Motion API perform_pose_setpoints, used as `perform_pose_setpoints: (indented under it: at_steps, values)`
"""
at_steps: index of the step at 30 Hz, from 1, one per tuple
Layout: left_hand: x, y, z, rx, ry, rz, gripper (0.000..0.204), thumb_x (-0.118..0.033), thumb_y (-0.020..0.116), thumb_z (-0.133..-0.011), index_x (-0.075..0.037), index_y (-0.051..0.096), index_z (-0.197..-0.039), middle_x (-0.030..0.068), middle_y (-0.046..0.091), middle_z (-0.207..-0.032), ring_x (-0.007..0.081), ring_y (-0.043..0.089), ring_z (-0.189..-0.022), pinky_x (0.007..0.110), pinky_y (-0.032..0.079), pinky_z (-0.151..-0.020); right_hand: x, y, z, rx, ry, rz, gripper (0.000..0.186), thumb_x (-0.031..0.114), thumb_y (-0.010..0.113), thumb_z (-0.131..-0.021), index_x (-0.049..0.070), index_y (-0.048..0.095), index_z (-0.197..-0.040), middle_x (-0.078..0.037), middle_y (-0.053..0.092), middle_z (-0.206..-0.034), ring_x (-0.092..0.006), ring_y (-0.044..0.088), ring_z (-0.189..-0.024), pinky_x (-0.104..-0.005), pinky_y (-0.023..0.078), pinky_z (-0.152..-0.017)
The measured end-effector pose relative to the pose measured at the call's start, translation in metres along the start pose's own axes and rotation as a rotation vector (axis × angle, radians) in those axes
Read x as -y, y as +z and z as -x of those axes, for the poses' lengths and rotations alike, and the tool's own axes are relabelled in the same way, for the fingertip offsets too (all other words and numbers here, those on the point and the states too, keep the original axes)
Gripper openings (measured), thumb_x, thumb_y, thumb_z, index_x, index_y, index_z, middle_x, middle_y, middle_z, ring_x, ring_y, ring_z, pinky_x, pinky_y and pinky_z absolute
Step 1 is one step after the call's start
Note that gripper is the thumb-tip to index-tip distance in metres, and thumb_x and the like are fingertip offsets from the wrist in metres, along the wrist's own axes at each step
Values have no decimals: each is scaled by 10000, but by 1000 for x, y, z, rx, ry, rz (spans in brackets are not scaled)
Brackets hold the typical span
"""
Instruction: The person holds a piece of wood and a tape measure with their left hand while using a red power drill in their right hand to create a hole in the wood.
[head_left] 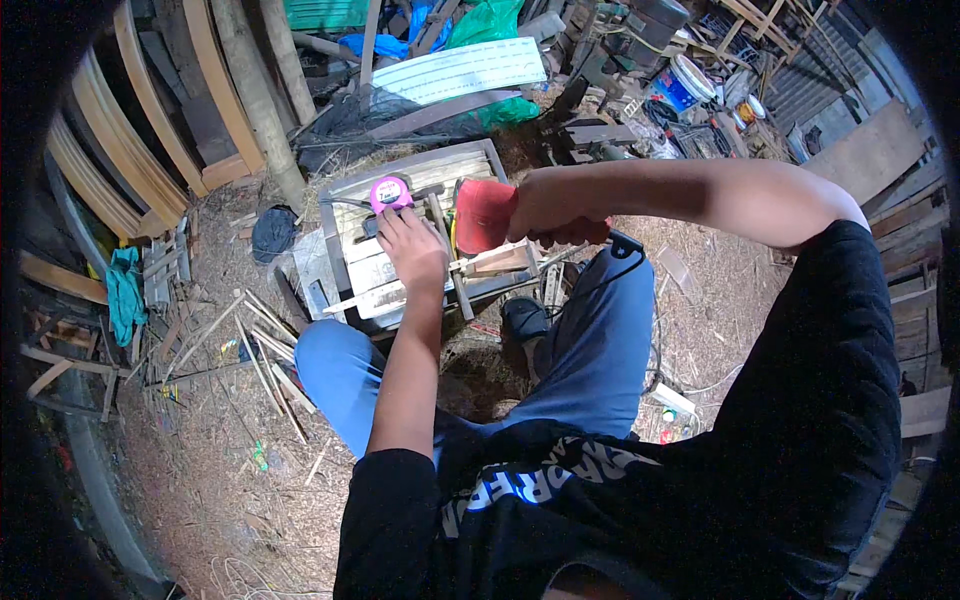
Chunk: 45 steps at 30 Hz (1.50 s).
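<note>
I sit over a small wooden bench (pixel 345 250) with pale bamboo strips on it. My left hand (pixel 412 245) presses flat on the strips, fingers spread, close to a pink tape measure (pixel 390 193). My right hand (pixel 548 205) grips a red power tool (pixel 485 215) by its handle, holding it over the right part of the bench; a black cord (pixel 625 250) trails from it over my right knee. A hammer (pixel 440 215) lies on the bench between the hands.
Sawdust and shavings cover the ground. Loose bamboo sticks (pixel 265 350) lie at left. Curved wooden planks (pixel 150 130) lean at the upper left. A white corrugated sheet (pixel 460 70), buckets (pixel 685 80) and clutter stand at the back. Stacked boards (pixel 915 330) are at right.
</note>
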<state>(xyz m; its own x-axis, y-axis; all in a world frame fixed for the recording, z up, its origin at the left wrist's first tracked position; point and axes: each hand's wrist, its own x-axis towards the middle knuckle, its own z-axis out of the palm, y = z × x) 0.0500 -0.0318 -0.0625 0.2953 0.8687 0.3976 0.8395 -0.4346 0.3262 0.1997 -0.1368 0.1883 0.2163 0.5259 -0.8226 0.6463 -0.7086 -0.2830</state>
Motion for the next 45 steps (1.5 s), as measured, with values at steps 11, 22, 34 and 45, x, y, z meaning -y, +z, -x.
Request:
perform_pose_setpoints:
  at_steps: [11,22,34,45]
  values:
    - [-1,-3,1,-5,30,47,412,-250,587,-972,11,510,-1281,275,435,-1515,430,363,-1450,566,281,-1193,-8,15,-14,-47,-73,-55,318,316,714,-877,35,634,-751,-67,563,-613,-195,515,-426,-388,413,-362]
    - [-1,1,0,5,-3,62,428,-239,589,-963,25,517,-1291,276,434,-1521,426,361,-1452,565,275,-1195,2,-6,13,-7,-27,5,356,373,736,-864,41,651,-769,-74,551,-619,-201,514,-432,-409,416,-343]
    - [1,2,1,-26,9,17,443,-225,597,-940,29,519,-1295,273,445,-1507,419,377,-1442,556,296,-1182,-3,6,-1,44,17,-70,334,345,705,-865,37,651,-748,-78,550,-599,-198,496,-419,-409,408,-358]
    - [-1,-3,2,-21,18,25,441,-230,629,-933,15,522,-1283,268,442,-1514,423,371,-1442,560,303,-1175,-8,6,-3,23,-70,-26,328,359,734,-879,63,644,-770,-59,553,-636,-184,511,-454,-391,419,-374]
